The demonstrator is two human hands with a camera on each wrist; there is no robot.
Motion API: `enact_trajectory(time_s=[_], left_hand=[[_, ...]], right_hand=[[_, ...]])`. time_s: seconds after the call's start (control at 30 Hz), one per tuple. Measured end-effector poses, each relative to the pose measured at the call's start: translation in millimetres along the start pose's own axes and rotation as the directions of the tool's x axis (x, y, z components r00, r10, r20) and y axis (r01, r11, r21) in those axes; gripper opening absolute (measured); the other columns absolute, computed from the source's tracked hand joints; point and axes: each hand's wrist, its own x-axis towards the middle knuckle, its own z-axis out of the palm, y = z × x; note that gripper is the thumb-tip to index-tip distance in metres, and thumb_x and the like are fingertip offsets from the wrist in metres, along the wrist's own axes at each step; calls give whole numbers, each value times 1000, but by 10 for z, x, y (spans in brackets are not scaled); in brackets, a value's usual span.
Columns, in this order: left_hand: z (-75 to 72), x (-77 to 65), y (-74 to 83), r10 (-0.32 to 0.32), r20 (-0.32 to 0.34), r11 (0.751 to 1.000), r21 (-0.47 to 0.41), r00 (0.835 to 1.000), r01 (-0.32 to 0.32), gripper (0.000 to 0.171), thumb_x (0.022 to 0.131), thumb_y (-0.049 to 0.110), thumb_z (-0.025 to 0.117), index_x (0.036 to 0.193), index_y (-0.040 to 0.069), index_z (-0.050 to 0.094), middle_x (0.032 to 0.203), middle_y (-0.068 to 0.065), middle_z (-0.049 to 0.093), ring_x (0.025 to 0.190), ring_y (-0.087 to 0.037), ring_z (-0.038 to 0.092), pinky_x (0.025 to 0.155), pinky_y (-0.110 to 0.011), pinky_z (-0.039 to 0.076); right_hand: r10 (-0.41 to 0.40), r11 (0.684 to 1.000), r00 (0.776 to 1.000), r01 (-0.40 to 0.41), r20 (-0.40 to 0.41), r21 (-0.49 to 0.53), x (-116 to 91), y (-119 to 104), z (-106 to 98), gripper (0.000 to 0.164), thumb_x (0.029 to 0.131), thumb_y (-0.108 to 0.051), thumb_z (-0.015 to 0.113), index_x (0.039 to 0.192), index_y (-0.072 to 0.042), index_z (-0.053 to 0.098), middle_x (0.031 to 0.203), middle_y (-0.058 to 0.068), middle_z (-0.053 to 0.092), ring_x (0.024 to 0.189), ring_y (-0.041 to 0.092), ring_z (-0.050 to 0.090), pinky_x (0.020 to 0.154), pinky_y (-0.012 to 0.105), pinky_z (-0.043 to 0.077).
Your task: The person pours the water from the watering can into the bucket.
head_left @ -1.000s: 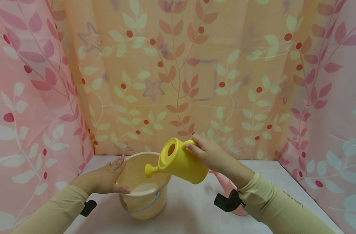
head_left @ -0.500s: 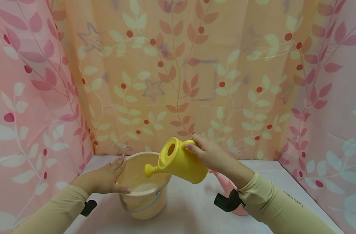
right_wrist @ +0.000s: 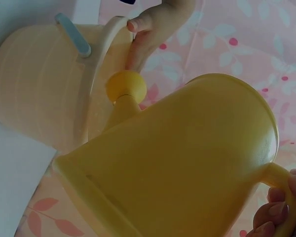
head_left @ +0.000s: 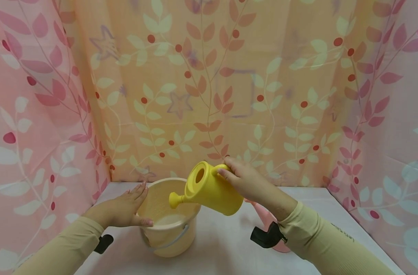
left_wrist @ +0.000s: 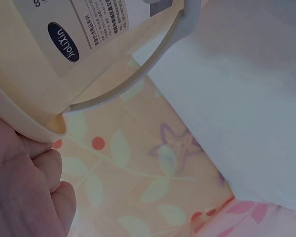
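A cream plastic bucket [head_left: 172, 244] stands upright, with pale liquid visible at its bottom and droplets on its inner wall. My left hand [head_left: 124, 208] rests on its left rim, fingers extended and thumb at the near edge. By its handle, my right hand [head_left: 245, 177] grips a yellow watering can [head_left: 216, 191], tilted left so its spout head [head_left: 175, 199] hangs over the bucket's mouth. In the right wrist view the can [right_wrist: 182, 158] partly hides the bucket [right_wrist: 39, 84]. Whether a stream leaves the spout is too faint to tell.
A pink funnel-shaped object [head_left: 265, 214] stands behind my right forearm, mostly hidden. The bucket's grey handle [head_left: 171, 241] hangs down at the front. Patterned curtains [head_left: 212, 95] enclose the white table [head_left: 226, 244] at the back and both sides.
Almost nothing moves. The can stays tilted over the bucket and both hands hold their places, with only a very slight shift of the whole view.
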Motion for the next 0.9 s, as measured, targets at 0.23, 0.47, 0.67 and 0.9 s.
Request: enact_trajectory(time_s=[0.23, 0.47, 0.67, 0.9], left_hand=[[1, 6, -19, -20, 2, 1000, 7, 1000, 20, 114, 71, 73, 51, 138, -14, 21, 146, -31, 12, 135, -44, 12, 104, -60, 14], [-20, 2, 8, -13, 6, 1000, 10, 1000, 13, 112, 72, 71, 53, 137, -15, 22, 146, -32, 12, 134, -45, 12, 104, -60, 14], [-21, 5, -1, 0, -5, 1000, 9, 1000, 0, 112, 72, 72, 52, 137, -15, 22, 145, -33, 13, 134, -45, 13, 103, -61, 15], [39, 18, -44, -11, -17, 1000, 14, 1000, 11, 115, 71, 75, 49, 138, -13, 22, 146, -31, 13, 135, -43, 12, 104, -60, 15]], right_hand=[[-11, 1000, 1000, 11, 1, 7, 20, 11, 20, 23, 92, -28, 54, 80, -9, 50, 71, 3, 48, 70, 18, 46, 61, 29, 42], [-4, 1000, 1000, 4, -3, 23, 15, 19, 24, 23, 92, -29, 53, 80, -9, 49, 71, 3, 47, 70, 18, 46, 61, 29, 42], [-14, 1000, 1000, 14, -9, 25, 18, 19, 19, 23, 93, -28, 52, 80, -9, 49, 71, 3, 47, 68, 18, 46, 60, 29, 42], [-7, 1000, 1000, 7, -8, 24, 16, 30, 27, 24, 92, -28, 53, 79, -9, 48, 69, 3, 46, 67, 18, 45, 58, 29, 41]])
